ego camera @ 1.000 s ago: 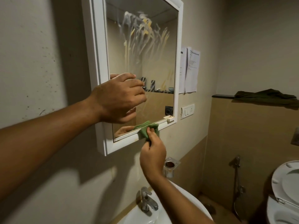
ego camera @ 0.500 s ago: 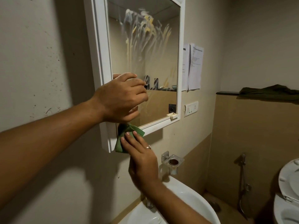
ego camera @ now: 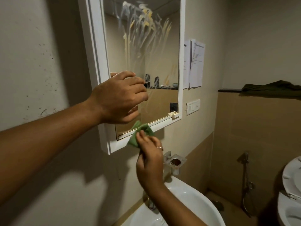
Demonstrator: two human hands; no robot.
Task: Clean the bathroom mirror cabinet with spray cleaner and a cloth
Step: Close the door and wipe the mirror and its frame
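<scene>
The right hand (ego camera: 149, 160) pinches the green cloth (ego camera: 136, 139) on the lower frame edge of the mirror cabinet (ego camera: 99, 46), whose top is cut off. The left hand (ego camera: 118, 97) curls against the glass (ego camera: 159, 66); I cannot tell if it grasps anything.

Left forearm (ego camera: 48, 137) and right forearm (ego camera: 175, 207): both bare. Right hand (ego camera: 149, 162): one thin metallic ring (ego camera: 160, 147) on a finger.

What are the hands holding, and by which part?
Right hand pinches the green cloth by its lower bunched end; left hand, curled, rests against the mirror, gripping nothing visible.
</scene>
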